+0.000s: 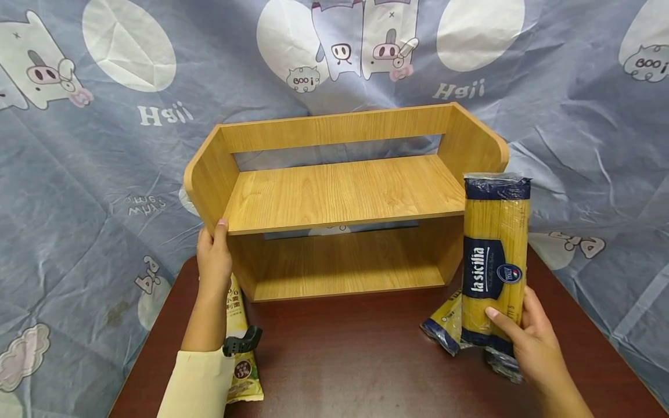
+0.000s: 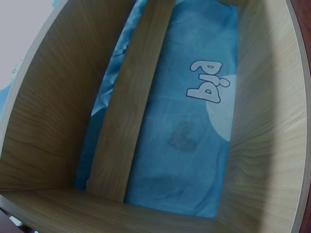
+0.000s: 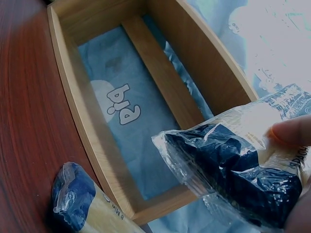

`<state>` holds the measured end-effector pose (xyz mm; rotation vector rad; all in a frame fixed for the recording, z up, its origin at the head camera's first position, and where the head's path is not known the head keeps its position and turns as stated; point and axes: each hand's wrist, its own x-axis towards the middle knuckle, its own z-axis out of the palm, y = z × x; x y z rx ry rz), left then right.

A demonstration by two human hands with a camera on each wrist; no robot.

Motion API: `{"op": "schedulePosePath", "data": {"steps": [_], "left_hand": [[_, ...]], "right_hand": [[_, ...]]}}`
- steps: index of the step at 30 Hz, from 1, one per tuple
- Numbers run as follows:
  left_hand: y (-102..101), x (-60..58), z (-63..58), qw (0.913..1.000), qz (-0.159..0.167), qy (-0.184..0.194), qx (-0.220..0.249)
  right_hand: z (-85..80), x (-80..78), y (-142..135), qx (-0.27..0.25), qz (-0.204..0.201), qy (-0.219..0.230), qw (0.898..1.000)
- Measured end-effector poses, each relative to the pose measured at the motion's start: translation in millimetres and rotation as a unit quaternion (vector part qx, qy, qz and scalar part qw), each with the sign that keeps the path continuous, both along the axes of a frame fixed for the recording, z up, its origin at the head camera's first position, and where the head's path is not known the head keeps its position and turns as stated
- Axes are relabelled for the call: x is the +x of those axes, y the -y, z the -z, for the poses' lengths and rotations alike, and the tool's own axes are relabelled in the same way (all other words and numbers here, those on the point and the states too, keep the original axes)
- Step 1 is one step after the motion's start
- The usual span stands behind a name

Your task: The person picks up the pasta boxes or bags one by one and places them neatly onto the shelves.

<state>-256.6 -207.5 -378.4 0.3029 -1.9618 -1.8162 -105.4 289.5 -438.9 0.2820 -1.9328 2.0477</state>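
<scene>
A two-tier wooden shelf [image 1: 334,191] stands on the table. My left hand [image 1: 213,255] grips the lower front edge of its upper left side panel, thumb on the inner face. The left wrist view shows the shelf's interior [image 2: 121,121] but no fingers. My right hand [image 1: 533,337] holds a pack of spaghetti [image 1: 493,261] upright by its lower end, in front of the shelf's right side, with the thumb across the wrapper. In the right wrist view, the dark blue end of that spaghetti pack [image 3: 233,165] overlaps the shelf's corner.
Another pasta pack [image 1: 444,325] lies behind the held one, partly covered, with more clear wrapper [image 1: 504,366] beside it. A yellow pasta bag [image 1: 243,371] lies under my left forearm. Patterned blue cloth [image 1: 130,203] hangs behind the dark red table [image 1: 334,360].
</scene>
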Motion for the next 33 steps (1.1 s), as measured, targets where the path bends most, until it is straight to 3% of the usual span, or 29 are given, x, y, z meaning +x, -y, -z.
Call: {"op": "schedulePosePath", "data": {"steps": [20,33], "left_hand": [[0,-3.4,0.8,0.9999,-0.001,-0.01,0.004],[1,-0.9,1.0,1.0,0.003,-0.001,0.009]], "right_hand": [[-10.0,-11.4,5,0.061,-0.037,0.022,0.997],[-15.7,-17.9,5,0.0,-0.089,0.065,0.994]]}}
